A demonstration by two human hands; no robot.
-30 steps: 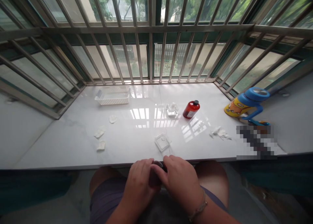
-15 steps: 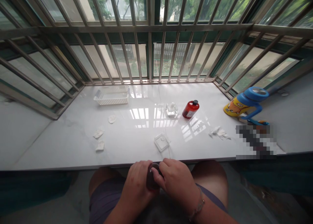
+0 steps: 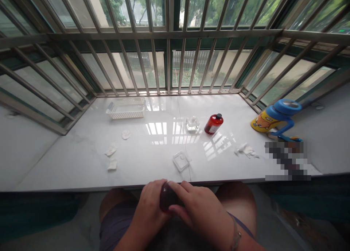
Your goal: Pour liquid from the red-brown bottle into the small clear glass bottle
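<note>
Grasping a dark rounded thing (image 3: 167, 197) with the left hand (image 3: 151, 200) and the right hand (image 3: 204, 207) together, over the lap (image 3: 116, 216) and just off the near edge of the white surface (image 3: 149, 163). Clasping its left side with the left; laying the fingers of the right over its upper right side and resting the thumb low against it. Showing only a glossy stretch between the two, and hiding too much for naming the thing or for telling about anything pinched beneath the right fingers. Judging by this two-handed hold, probably being in the midst of a handling step: steadying with the left, working at the near right side with the other. Calling next, most likely, for a firm left grasp and light, controlled right fingers, looking smooth enough for slipping. Needing no reach across the surface for that, apparently. Facing, beyond the edge, a clear square piece (image 3: 181, 161) nearest, then a small clear container (image 3: 192, 125) just beside a red bottle (image 3: 213, 124), with a crumpled tissue (image 3: 246, 151) lying farther right and a white basket (image 3: 127, 114) standing back left.
</note>
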